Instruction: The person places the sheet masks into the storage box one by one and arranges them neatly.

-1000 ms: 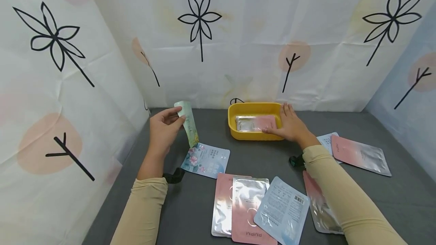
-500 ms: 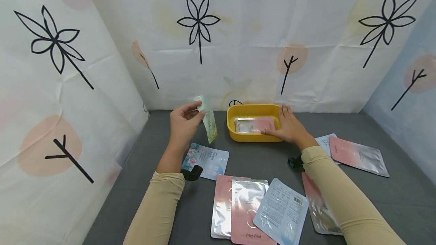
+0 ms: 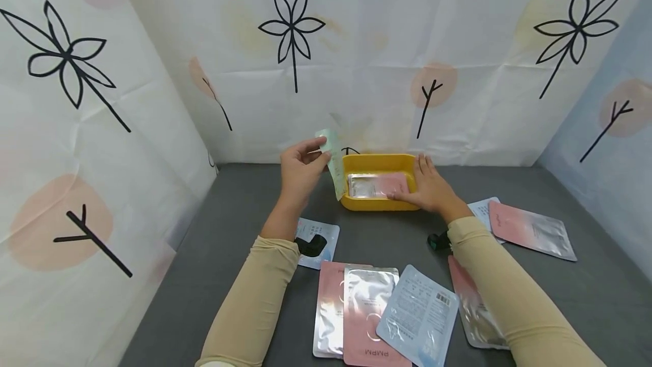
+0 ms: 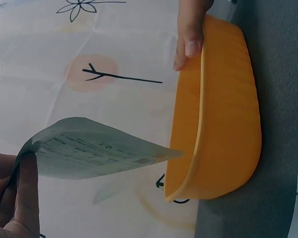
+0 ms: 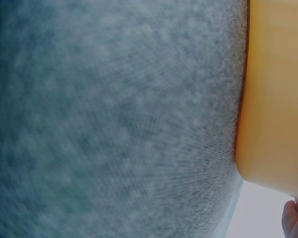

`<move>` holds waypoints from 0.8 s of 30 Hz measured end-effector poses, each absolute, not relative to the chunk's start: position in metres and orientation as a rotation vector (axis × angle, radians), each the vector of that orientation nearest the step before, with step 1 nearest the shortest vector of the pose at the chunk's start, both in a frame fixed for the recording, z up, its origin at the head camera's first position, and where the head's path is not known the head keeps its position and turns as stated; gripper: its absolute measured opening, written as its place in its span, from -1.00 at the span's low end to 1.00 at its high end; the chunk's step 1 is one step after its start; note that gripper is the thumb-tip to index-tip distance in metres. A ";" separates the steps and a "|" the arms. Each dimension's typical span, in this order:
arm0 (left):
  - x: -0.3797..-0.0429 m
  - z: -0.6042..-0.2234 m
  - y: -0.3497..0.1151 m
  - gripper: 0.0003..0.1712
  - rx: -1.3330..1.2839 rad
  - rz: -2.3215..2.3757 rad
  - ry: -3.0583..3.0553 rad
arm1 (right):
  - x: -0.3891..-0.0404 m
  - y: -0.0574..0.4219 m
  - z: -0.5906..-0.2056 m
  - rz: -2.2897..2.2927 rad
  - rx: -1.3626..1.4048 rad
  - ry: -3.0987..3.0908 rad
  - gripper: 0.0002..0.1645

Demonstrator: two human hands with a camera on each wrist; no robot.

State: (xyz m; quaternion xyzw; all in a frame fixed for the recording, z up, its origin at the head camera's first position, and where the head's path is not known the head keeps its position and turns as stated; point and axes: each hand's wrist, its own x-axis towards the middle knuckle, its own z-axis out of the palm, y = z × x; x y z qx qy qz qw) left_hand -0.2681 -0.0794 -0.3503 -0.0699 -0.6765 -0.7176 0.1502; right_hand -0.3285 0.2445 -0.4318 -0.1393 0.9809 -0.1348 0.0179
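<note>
Pinched at its upper edge by my left hand (image 3: 304,169), a pale green face mask sachet (image 3: 333,164) hangs bowed and tilted. In the left wrist view the lower corner of the sachet (image 4: 102,151) overlaps the inside of the yellow plastic basket (image 4: 228,124). My right hand (image 3: 434,188) rests with spread, fairly straight fingers on the right end of the basket (image 3: 379,204), thumb along the front rim. Inside the basket lies a pink and silver sachet (image 3: 377,185). Only the basket's outer wall (image 5: 278,99) and some fingertips show in the right wrist view.
A blue sachet (image 3: 326,239) lies partly under my left wrist. Nearer sit overlapping pink and silver sachets (image 3: 372,316) and a blue one (image 3: 420,316). More sachets (image 3: 532,228) lie at the right, one partly under my right sleeve. A patterned curtain (image 3: 356,72) stands behind the basket.
My left hand has carried the green sachet rightward from above the blue sachet to the basket's left end. My right hand stays on the basket.
</note>
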 end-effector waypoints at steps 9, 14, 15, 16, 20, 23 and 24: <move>-0.275 -0.370 -0.072 -0.62 -0.089 -2.144 -1.893 | -0.327 0.240 -0.430 -0.424 -0.429 3.037 0.50; -0.276 -0.379 -0.074 -0.66 -0.110 -2.182 -1.908 | -0.328 0.241 -0.429 -0.411 -0.431 3.039 0.50; -0.276 -0.381 -0.075 -0.66 -0.106 -2.186 -1.914 | -0.328 0.241 -0.428 -0.410 -0.431 3.039 0.50; -0.276 -0.382 -0.076 -0.67 -0.098 -2.187 -1.920 | -0.328 0.241 -0.428 -0.413 -0.428 3.038 0.50; -0.277 -0.386 -0.079 -0.70 -0.061 -2.172 -1.954 | -0.329 0.242 -0.428 -0.405 -0.428 3.038 0.53; -0.278 -0.388 -0.082 -0.72 -0.046 -2.164 -1.998 | -0.328 0.243 -0.428 -0.402 -0.429 3.041 0.57; -0.278 -0.389 -0.083 -0.72 -0.042 -2.162 -2.016 | -0.328 0.243 -0.428 -0.404 -0.427 3.039 0.58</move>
